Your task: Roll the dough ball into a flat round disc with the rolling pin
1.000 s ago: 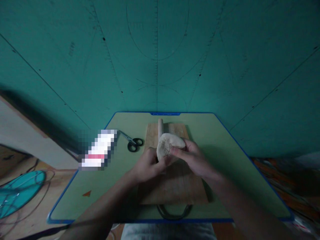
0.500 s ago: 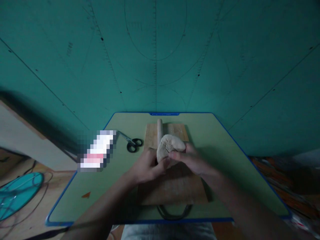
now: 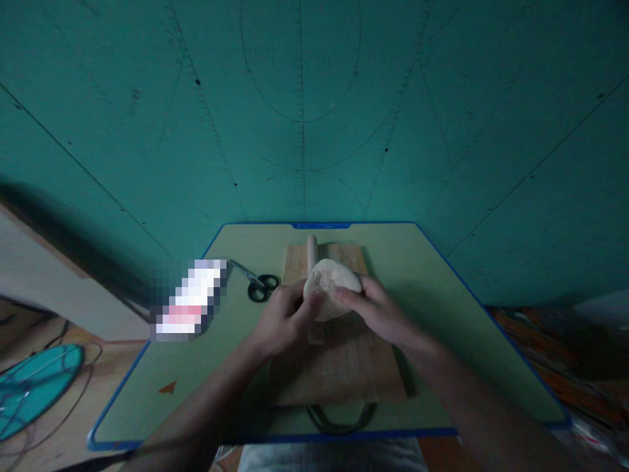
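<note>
A thick pale round of dough point(image 3: 334, 272) with a dented, cracked middle is held up between both hands, above the wooden board point(image 3: 339, 373). My left hand point(image 3: 285, 318) grips its left edge, the thumb pressing on the top face near the dent. On the opposite edge, my right hand point(image 3: 378, 308) holds it with the thumb laid on the front surface and the fingers mostly hidden behind. A wooden rolling pin point(image 3: 312, 248) lies lengthwise on the board beneath the dough, which covers its middle.
Black-handled scissors point(image 3: 258, 285) lie left of the board on the blue-edged table point(image 3: 427, 282). A pixelated bright object point(image 3: 191, 301) is farther left, and a small orange triangular piece point(image 3: 168, 387) sits near the front left. The board's dark handle point(image 3: 341, 426) points toward me.
The dough has turned and tilted in my hands, its dent now facing me more to the left. My left thumb has moved up onto its face, and my right thumb has shifted slightly.
</note>
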Demonstrator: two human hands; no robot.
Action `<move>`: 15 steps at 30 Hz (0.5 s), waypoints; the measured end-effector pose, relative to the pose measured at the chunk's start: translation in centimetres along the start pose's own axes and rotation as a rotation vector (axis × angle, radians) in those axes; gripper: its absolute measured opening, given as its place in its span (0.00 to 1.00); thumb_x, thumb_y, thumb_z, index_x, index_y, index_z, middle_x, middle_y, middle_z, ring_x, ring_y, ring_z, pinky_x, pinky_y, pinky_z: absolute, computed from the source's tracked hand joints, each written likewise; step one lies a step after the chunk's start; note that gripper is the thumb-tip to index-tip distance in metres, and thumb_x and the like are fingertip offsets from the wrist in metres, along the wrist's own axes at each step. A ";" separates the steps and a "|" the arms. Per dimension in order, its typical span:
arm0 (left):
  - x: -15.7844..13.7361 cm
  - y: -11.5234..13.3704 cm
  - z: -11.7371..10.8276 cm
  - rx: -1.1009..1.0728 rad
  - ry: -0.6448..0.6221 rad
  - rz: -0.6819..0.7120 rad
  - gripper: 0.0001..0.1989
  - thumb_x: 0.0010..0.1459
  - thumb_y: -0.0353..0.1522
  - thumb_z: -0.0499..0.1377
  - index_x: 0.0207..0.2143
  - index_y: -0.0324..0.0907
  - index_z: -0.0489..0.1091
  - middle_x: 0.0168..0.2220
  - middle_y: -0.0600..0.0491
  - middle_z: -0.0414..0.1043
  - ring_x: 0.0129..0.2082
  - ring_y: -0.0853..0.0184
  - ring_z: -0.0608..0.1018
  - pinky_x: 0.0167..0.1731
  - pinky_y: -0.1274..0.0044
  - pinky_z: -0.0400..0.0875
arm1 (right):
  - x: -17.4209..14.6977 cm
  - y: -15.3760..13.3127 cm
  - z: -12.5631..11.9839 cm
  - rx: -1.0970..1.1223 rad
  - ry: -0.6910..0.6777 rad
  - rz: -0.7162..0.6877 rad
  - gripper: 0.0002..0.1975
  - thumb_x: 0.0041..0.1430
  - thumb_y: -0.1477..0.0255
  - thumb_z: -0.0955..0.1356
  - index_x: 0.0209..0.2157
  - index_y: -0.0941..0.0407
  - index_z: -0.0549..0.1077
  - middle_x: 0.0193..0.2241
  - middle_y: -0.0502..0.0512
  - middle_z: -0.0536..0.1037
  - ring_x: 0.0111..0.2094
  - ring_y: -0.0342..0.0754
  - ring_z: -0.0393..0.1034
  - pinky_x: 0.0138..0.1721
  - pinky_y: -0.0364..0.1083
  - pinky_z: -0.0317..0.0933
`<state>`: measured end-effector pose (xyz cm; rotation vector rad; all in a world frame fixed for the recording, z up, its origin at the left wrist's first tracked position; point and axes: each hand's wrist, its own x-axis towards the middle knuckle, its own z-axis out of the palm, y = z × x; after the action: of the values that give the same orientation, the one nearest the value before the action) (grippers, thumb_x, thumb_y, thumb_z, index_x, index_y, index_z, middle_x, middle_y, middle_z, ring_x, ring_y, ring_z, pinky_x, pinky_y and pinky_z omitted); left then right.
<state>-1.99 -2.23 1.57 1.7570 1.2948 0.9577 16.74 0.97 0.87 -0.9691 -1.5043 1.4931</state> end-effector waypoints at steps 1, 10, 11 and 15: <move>0.1 0.0 -0.1 0.035 0.038 -0.003 0.22 0.63 0.48 0.49 0.26 0.40 0.64 0.22 0.57 0.62 0.22 0.71 0.64 0.22 0.80 0.56 | 0.2 -0.1 -0.4 0.017 0.024 -0.011 0.18 0.52 0.57 0.72 0.39 0.55 0.77 0.35 0.54 0.80 0.38 0.51 0.74 0.38 0.48 0.68; 0.5 -0.1 0.2 0.650 0.001 -0.175 0.27 0.60 0.53 0.51 0.48 0.41 0.66 0.27 0.49 0.74 0.26 0.59 0.77 0.25 0.76 0.59 | 1.1 -0.7 -3.8 -0.648 0.273 -0.283 0.09 0.56 0.66 0.70 0.38 0.54 0.79 0.32 0.54 0.80 0.35 0.53 0.74 0.37 0.50 0.66; 0.4 0.0 0.3 0.677 -0.027 -0.171 0.30 0.59 0.53 0.53 0.52 0.41 0.64 0.28 0.48 0.75 0.27 0.57 0.78 0.26 0.75 0.60 | 1.0 -0.6 -3.6 -0.707 0.141 -0.285 0.10 0.53 0.67 0.72 0.39 0.53 0.80 0.35 0.55 0.81 0.38 0.54 0.75 0.40 0.51 0.66; 0.3 0.1 0.1 0.710 -0.139 -0.180 0.36 0.56 0.48 0.58 0.62 0.40 0.57 0.33 0.45 0.78 0.31 0.54 0.79 0.28 0.74 0.63 | 0.5 -0.5 -3.6 -0.769 -0.193 -0.280 0.15 0.44 0.63 0.78 0.36 0.49 0.82 0.49 0.58 0.79 0.49 0.59 0.73 0.49 0.55 0.66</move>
<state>-1.81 -1.96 1.67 2.1175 1.7985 0.2649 19.81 2.82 1.33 -0.9845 -2.3247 0.8152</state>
